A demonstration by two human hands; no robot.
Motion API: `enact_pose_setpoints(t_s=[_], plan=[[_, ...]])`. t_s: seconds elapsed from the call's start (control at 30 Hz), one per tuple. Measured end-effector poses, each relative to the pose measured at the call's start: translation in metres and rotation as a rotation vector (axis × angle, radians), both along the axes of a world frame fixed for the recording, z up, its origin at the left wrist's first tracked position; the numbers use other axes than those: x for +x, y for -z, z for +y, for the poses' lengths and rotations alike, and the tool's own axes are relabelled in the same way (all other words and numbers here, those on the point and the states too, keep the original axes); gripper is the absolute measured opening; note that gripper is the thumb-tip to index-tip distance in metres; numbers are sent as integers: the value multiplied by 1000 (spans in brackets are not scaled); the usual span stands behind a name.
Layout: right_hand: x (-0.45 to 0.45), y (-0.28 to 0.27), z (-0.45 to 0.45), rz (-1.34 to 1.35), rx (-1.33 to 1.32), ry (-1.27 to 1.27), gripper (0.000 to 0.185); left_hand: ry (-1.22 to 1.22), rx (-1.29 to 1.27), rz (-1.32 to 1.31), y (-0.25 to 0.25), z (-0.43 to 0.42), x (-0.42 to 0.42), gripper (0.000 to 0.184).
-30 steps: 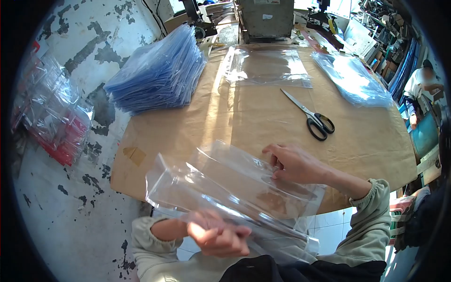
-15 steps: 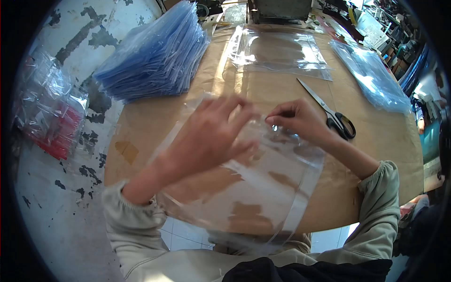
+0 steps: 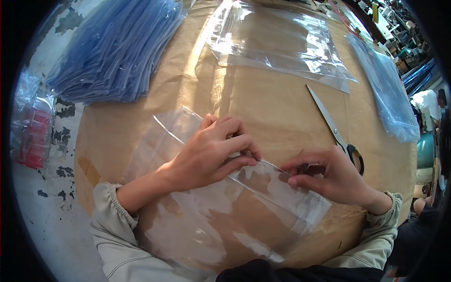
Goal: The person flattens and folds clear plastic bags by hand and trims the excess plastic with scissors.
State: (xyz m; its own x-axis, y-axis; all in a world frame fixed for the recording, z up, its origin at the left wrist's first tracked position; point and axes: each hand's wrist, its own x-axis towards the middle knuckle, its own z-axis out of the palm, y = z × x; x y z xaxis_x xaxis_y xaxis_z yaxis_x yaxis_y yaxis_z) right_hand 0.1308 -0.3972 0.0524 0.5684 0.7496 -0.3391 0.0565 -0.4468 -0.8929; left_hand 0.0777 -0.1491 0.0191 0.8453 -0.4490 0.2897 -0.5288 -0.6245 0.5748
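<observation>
Pinching the clear film (image 3: 235, 211) by its far edge, the left grip (image 3: 209, 150) has thumb and forefinger together on the plastic, the other fingers curled beside them. Just to its right on that same edge is the right grip (image 3: 336, 178). Its thumb and forefinger sit at the film with a small gap showing between the tips; whether they clamp it firmly, I cannot tell. The film spreads over the near part of the counter (image 3: 277, 113), reaching toward the person's body, with one corner standing out beyond the left grip and another below the right. Pale sleeves with gathered cuffs, the left sleeve (image 3: 120, 235) and the right sleeve (image 3: 376, 230), come in from the counter's near corners.

Beyond the right grip, toward the counter's right edge, lie scissors (image 3: 333, 127), black handles nearer the person and blades pointing away. Clear sheets (image 3: 282, 42) lie flat across the far middle. A bluish bundle (image 3: 390, 91) runs along the right edge, and a tall blue stack (image 3: 117, 51) leans toward the far left corner. A tape patch (image 3: 89, 171) sits at the left edge. Past that edge are a peeling wall (image 3: 56, 197) and a red pack (image 3: 35, 131).
</observation>
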Motion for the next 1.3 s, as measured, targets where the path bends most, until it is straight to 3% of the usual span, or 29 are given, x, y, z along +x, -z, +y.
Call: enact_pose_setpoints(t_s=[0.3,0.7,0.9,1.3], plan=[[-3,3,1,-21,51,78,9,-25,-46,-11,1,5,3,19],[-4,5,3,-89,6,49,9,-90,-94,-96,3,4,-1,22],[-3,4,4,-216,-13,-34,11,-89,282,-164,-20,45,13,17],[1,3,5,-246,-35,-86,13,-59,-94,100,-23,71,24,14]])
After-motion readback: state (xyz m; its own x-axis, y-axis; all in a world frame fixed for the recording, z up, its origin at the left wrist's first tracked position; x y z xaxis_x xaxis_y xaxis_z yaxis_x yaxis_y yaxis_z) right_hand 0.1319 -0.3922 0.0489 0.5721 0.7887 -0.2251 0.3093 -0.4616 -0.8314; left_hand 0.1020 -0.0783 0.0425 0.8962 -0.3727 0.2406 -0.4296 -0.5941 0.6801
